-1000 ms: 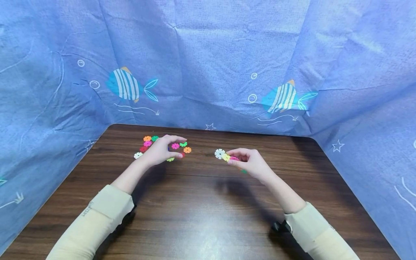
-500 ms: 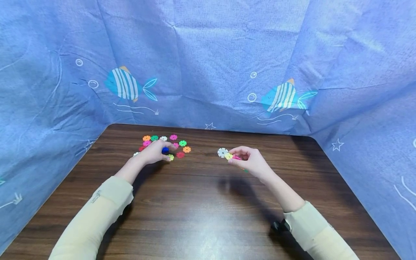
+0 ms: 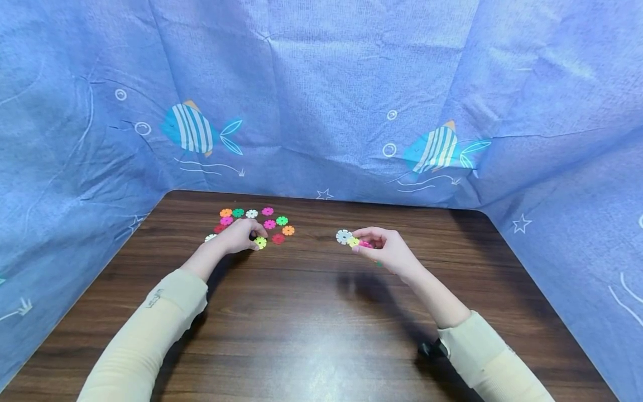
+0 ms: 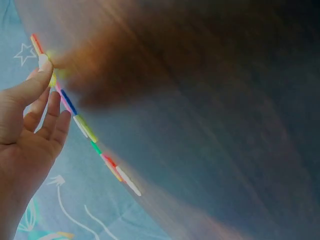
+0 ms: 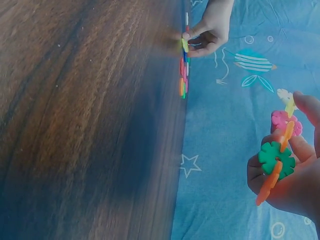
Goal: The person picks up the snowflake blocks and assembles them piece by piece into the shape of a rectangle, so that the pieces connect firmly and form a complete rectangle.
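Observation:
My left hand point(image 3: 240, 237) is at the left group of flower-shaped plastic discs and pinches a yellow-green snowflake disc point(image 3: 260, 243) between thumb and fingers. In the left wrist view the thumb point(image 4: 44, 64) lies against that disc's edge. My right hand point(image 3: 389, 251) holds a chain of interlocked snowflake discs above the table. A white disc point(image 3: 344, 237) leads the chain, followed by a yellow disc point(image 3: 354, 242) at the fingertips and a pink disc point(image 5: 286, 123). Orange pieces and a green disc point(image 5: 276, 160) continue it across the palm in the right wrist view.
Loose discs lie flat around the left hand, among them a red disc point(image 3: 278, 239), an orange disc point(image 3: 288, 230), a green disc point(image 3: 282, 221) and a white disc point(image 3: 252, 214). The brown wooden table point(image 3: 311, 312) meets a blue fish-print cloth point(image 3: 321, 100) behind.
My left hand has drawn back left over the loose discs, and its widely spread thumb and fingers have closed on the yellow-green disc. The right hand with its chain has shifted only slightly right.

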The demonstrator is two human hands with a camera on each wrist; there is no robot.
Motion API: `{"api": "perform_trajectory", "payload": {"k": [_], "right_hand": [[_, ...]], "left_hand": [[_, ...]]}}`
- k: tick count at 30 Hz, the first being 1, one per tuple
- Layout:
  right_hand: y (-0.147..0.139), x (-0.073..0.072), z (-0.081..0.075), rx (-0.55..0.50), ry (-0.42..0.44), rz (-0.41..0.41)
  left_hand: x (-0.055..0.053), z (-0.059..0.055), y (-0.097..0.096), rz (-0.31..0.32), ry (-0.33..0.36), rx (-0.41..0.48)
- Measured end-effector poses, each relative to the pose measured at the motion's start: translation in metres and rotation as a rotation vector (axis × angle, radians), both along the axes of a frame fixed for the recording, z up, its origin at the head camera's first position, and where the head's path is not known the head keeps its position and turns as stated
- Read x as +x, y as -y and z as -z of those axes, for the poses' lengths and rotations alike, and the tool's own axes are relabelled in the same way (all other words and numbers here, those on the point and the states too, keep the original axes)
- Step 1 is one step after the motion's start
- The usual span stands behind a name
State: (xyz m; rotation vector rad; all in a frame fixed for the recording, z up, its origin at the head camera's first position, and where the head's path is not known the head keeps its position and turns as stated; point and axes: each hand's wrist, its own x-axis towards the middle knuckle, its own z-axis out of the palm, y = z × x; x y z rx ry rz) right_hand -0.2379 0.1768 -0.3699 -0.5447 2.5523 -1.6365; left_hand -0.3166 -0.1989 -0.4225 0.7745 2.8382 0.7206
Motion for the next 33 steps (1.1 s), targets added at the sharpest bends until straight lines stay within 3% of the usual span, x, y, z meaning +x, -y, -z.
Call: {"api": "perform_trajectory", "payload": {"k": [14, 25, 33], "right_hand": [[-0.003, -0.001, 0.002, 0.033, -0.034, -0.026], [-0.003, 0.002, 0.001, 0.051, -0.047, -0.034], [0.0, 0.007, -0.006, 0.047, -0.072, -0.064]], "left_hand": [[0.007, -0.006, -0.001, -0.055, 0.005, 0.059], [0.022, -0.034, -0.009, -0.101, -0.022, 0.174], [0.036, -0.056, -0.023, -0.144, 0.03, 0.321]]}}
